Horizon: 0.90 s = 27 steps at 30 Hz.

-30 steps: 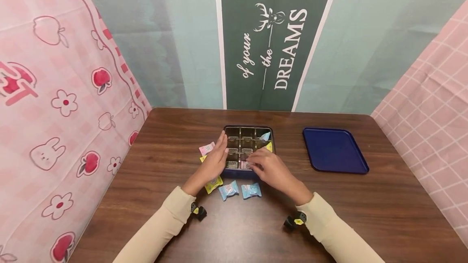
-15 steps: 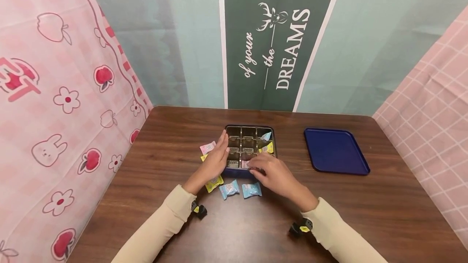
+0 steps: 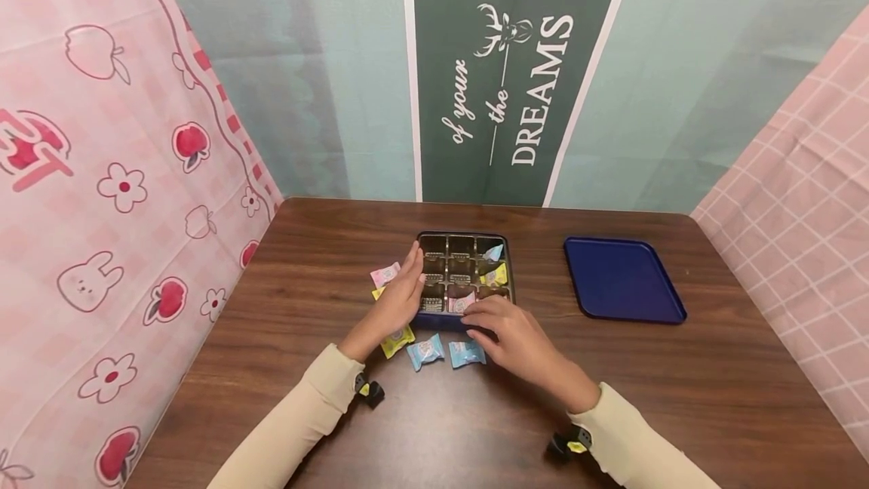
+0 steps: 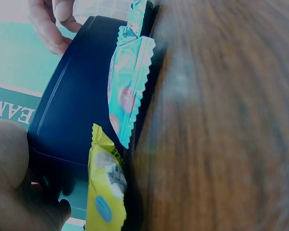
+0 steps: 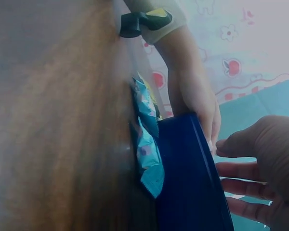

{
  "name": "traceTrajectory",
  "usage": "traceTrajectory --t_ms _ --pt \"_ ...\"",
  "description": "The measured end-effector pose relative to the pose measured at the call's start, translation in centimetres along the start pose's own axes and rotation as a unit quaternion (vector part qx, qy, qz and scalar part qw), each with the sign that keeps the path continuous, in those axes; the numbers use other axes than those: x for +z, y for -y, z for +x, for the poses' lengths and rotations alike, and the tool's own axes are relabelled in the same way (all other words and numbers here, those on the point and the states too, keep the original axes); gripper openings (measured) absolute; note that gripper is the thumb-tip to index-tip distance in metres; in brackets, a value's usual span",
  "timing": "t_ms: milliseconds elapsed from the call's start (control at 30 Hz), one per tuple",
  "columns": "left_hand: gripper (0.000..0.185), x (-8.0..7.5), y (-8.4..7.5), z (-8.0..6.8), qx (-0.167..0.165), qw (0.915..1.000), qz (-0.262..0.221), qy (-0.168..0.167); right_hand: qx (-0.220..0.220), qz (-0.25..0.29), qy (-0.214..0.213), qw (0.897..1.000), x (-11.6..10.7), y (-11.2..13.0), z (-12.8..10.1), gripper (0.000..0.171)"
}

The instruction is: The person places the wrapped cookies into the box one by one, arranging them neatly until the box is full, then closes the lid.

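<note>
A dark blue compartment box [image 3: 505, 261] stands mid-table. It holds a pink candy [image 3: 462, 302] in the front middle cell, a yellow candy [image 3: 496, 275] and a light blue candy [image 3: 493, 253] on the right. My left hand [image 3: 406, 285] rests with straight fingers against the box's left wall [image 4: 72, 110]. My right hand [image 3: 483, 315] hovers at the box's front edge, fingers relaxed, holding nothing; its fingers [image 5: 248, 173] show beside the box [image 5: 192, 187]. Two blue candies [image 3: 425, 352] [image 3: 467, 353] and a yellow one [image 3: 397, 341] lie on the table in front of the box.
A flat dark blue tray [image 3: 622, 279] lies to the right on the brown table [image 3: 713, 376]. A pink candy [image 3: 384, 275] and a yellow candy [image 3: 376, 293] lie left of the box, behind my left hand. Curtains close in on both sides and the back.
My right hand has drawn back from over the box toward me, leaving the pink candy uncovered in the front middle cell. The left hand has not moved.
</note>
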<state>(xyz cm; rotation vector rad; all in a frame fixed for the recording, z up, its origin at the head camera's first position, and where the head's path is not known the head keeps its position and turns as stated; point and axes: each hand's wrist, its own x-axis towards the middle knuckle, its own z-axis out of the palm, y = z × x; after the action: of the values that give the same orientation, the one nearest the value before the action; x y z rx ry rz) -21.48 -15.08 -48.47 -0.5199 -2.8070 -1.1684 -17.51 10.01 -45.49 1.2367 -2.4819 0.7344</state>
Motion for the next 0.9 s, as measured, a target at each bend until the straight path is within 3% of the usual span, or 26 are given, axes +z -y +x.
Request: traceTrajectory --t_ms 400,667,900 --pt "0.053 0.1 0.3 0.0 0.025 0.9996 0.005 -0.012 -0.045 0.021 -0.054 0.997 0.5 0.1 -1.0 0.018" --pt "0.053 0.1 0.3 0.0 0.015 0.9999 0.001 -0.006 -0.055 0.017 -0.038 0.998 0.6 0.2 -1.6 0.023" --pt "0.053 0.1 0.2 0.0 0.011 0.9999 0.003 -0.004 -0.039 -0.001 0.006 0.999 0.8 0.2 -2.1 0.028"
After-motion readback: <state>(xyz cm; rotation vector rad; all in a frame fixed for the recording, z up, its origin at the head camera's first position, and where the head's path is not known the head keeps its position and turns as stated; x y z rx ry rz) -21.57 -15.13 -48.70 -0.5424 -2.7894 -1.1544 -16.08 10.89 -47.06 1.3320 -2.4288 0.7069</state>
